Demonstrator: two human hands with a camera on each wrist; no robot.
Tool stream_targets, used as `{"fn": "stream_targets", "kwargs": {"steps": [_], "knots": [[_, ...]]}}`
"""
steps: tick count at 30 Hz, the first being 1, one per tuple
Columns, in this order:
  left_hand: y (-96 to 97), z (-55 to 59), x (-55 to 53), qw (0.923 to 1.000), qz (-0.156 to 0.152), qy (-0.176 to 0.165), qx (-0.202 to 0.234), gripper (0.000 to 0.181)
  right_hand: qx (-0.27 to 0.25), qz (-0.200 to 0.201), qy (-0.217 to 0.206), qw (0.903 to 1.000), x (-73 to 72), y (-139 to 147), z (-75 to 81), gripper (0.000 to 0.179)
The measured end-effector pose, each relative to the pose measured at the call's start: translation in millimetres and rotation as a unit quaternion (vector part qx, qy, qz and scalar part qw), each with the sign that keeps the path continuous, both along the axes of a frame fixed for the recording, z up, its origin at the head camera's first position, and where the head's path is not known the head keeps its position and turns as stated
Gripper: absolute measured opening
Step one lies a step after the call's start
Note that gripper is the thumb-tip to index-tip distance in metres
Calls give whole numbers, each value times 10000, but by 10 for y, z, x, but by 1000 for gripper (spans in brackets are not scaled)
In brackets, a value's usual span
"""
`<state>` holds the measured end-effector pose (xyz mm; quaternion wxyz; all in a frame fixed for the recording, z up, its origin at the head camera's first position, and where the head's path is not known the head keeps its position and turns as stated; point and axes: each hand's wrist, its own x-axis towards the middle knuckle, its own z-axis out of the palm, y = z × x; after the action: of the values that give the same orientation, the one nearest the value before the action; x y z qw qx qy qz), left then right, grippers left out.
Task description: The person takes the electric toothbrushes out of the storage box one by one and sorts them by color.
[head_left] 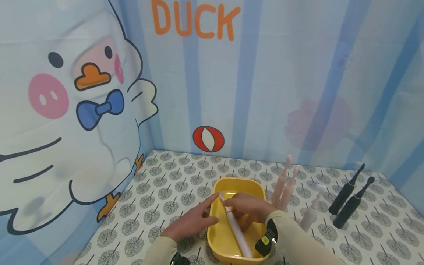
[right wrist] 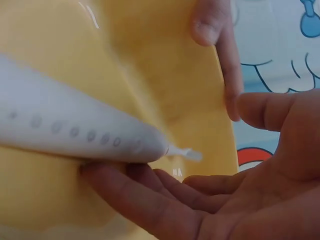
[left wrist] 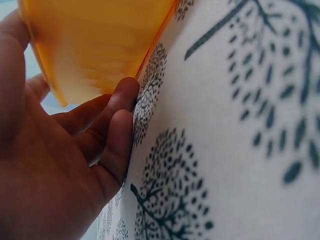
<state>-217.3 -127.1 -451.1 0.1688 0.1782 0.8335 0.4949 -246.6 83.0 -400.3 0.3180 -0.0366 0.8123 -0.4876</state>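
Observation:
A shallow yellow container (head_left: 216, 243) stands on the patterned cloth between both hands. My left hand (head_left: 195, 221) grips its left side, one digit over the rim and other fingers (left wrist: 122, 95) against the outer wall. Inside the container, a pale electric toothbrush (head_left: 237, 235) lies lengthwise at a slant, brush head at the far end. My right hand (head_left: 250, 207) reaches in over the right rim. In the right wrist view its fingers (right wrist: 135, 200) lie beside the toothbrush handle (right wrist: 75, 120), with a row of marks on it, while the thumb stands apart from it.
Right of the container, two pink electric toothbrushes (head_left: 287, 191) stand upright, a whitish toothbrush (head_left: 311, 213) stands nearer, and two black ones (head_left: 347, 208) stand farther right. A light blue curtain (head_left: 265, 92) with a duck print closes off the back and left.

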Motion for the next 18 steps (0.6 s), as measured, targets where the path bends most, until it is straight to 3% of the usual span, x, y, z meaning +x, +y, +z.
{"fn": "stream_targets", "kwargs": {"steps": [6, 18], "knots": [[-9, -8, -4, 9998, 30, 154, -75, 69, 258, 398, 197, 9987, 30, -84, -16, 37], [-7, -13, -11, 9998, -30, 78, -164, 68, 680, 888, 430, 9928, 43, -137, -98, 19]]}}
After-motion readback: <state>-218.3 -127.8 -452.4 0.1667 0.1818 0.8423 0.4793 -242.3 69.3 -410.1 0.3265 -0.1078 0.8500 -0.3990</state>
